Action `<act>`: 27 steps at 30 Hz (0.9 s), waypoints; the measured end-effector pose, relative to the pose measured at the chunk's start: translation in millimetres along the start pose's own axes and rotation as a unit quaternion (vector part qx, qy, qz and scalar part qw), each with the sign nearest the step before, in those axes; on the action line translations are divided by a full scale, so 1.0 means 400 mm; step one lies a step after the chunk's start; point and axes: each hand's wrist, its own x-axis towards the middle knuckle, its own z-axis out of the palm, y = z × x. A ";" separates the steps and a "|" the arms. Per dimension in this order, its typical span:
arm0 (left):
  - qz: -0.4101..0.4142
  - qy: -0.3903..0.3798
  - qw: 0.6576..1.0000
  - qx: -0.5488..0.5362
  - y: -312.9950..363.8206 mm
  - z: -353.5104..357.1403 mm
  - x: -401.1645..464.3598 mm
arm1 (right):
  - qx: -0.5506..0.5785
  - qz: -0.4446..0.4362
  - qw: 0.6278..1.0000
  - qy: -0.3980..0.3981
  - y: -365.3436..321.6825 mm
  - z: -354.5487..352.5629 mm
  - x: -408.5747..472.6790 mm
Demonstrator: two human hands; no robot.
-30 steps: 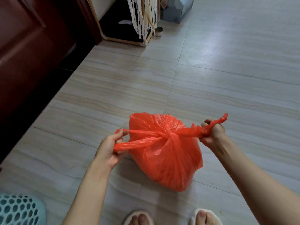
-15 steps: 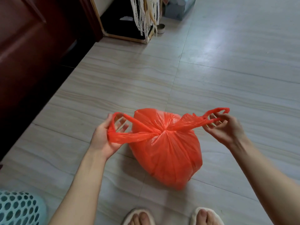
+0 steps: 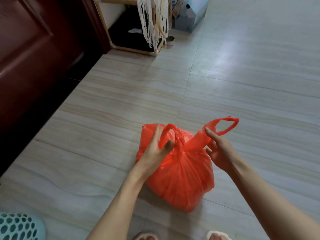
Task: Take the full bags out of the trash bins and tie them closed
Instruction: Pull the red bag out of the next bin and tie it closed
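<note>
A full red plastic bag [image 3: 180, 179] sits on the tiled floor just ahead of my feet. Its two handles cross in a knot [image 3: 181, 148] on top. My left hand [image 3: 155, 149] is blurred, with its fingers spread flat against the left handle loop [image 3: 170, 129] and the thumb near the knot. My right hand [image 3: 220, 151] pinches the base of the right handle loop [image 3: 225, 123] between index finger and thumb. That loop stands up slack to the right.
A teal perforated bin [image 3: 15, 227] shows at the bottom left corner. A dark red door [image 3: 34, 49] runs along the left. At the back stand a wooden frame with hanging lace strips [image 3: 154, 23], a small tin [image 3: 170, 40] and a box [image 3: 190, 14].
Both hands have come inward from pulling the handles apart. The handles have gone slack above the knot. My left hand has let go of its grip and spread its fingers.
</note>
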 end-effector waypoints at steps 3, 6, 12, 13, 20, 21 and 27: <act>-0.008 0.041 0.955 0.295 -0.063 -0.057 -0.017 | -0.036 -0.022 0.998 -0.040 0.009 0.011 -0.015; -0.079 -0.020 0.929 0.361 -0.029 -0.092 -0.030 | -0.054 -0.021 0.997 -0.050 0.013 0.024 -0.028; -0.166 -0.085 0.975 -0.116 0.031 -0.062 -0.039 | -0.042 -0.029 0.998 -0.033 0.019 0.027 -0.026; -0.148 -0.072 0.985 -0.060 0.022 -0.049 -0.032 | -0.043 -0.027 0.998 -0.035 0.022 0.031 -0.029; -0.061 0.127 0.939 0.315 -0.020 0.006 0.050 | -0.034 -0.029 0.999 -0.012 0.031 0.018 -0.003; -0.038 0.131 0.946 0.293 -0.024 0.016 0.047 | -0.034 -0.028 0.999 -0.014 0.031 0.014 0.000; 0.062 0.145 0.984 0.087 -0.023 0.088 0.020 | -0.086 -0.004 0.996 -0.018 0.034 0.005 0.004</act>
